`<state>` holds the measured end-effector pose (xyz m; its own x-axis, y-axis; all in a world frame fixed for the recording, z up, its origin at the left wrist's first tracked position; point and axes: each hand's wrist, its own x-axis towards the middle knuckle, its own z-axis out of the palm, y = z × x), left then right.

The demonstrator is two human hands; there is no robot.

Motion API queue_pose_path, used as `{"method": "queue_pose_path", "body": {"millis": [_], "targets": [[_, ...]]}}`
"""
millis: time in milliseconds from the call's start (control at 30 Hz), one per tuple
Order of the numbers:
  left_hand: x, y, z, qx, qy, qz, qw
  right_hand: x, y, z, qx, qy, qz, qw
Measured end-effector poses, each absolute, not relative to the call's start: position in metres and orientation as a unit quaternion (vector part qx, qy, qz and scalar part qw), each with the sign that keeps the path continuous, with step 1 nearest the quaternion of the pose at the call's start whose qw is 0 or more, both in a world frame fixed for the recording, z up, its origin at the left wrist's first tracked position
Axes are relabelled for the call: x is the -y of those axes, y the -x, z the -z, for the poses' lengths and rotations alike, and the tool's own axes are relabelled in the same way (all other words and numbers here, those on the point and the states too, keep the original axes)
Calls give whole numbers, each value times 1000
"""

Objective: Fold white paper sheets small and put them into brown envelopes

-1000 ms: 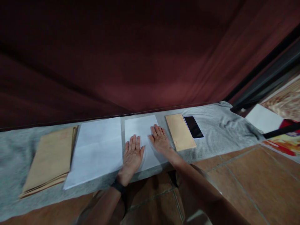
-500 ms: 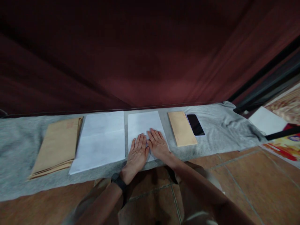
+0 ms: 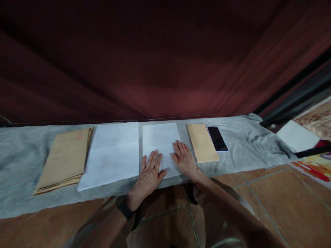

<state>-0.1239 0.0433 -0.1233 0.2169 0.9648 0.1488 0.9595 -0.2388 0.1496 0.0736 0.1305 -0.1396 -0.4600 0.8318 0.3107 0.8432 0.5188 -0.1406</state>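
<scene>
A white sheet of paper (image 3: 160,134) lies flat in front of me on a grey cloth (image 3: 248,137). My left hand (image 3: 148,174), with a dark watch (image 3: 124,207) at the wrist, rests flat over its lower left part, fingers stretched out. Over the right edge of the same sheet lies my right hand (image 3: 184,159), palm down, fingers extended. The two hands are apart and neither grips anything. Left of the sheet is larger white paper (image 3: 113,151) with a faint crease across it. A small tan envelope (image 3: 203,143) lies right of my right hand.
A stack of large brown envelopes (image 3: 64,155) is at the left. Beside the small envelope lies a phone (image 3: 217,139) with a dark screen. A dark red cloth (image 3: 165,69) rises behind. White paper (image 3: 298,135) and a colourful printed sheet (image 3: 314,168) are at far right, above tiled floor (image 3: 292,196).
My hands, close together before, have slid apart across the sheet. The left has moved left and slightly nearer to me, the right towards the right edge.
</scene>
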Motion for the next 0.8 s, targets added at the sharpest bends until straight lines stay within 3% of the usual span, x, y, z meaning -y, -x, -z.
{"method": "queue_pose_path", "body": {"millis": [367, 567, 800], "targets": [[-30, 132, 92, -546, -826, -41, 134, -134, -75, 131, 857, 494, -17, 145], [-32, 134, 85, -542, -829, -26, 137, -138, -81, 127, 863, 484, -44, 139], [-44, 158, 80, -552, -817, -79, 144, -151, -107, 119, 890, 406, -171, 121]]}}
